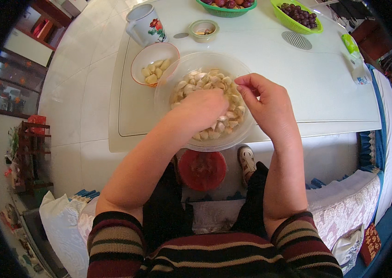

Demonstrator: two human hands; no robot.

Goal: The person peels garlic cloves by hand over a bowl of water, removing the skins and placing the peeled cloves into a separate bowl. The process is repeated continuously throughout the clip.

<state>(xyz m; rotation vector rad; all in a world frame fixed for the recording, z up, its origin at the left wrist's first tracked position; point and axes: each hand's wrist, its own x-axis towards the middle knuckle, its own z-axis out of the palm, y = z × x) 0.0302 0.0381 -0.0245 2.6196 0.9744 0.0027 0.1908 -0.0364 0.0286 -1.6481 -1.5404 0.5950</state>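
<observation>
A translucent plastic bowl [168, 93] full of unpeeled garlic cloves [213, 81] stands at the near edge of the white table. My left hand [208, 104] reaches down into it; its fingertips are hidden among the cloves, so a hold cannot be told. Above the bowl's right rim is my right hand [263, 102], thumb and forefinger close together; whether a small thing sits between them cannot be told. Several peeled garlic cloves [155, 71] lie in a smaller orange-rimmed bowl [137, 66], up and left of the large one. Below the table edge, between my feet, is a red basin [202, 170].
Farther back on the table [328, 87] are a flowered white mug [146, 26], an ashtray [203, 31] with cigarette butts, a green basket of reddish fruit [227, 12] and a light green basket of grapes [295, 22]. A sofa [345, 205] is on the near right.
</observation>
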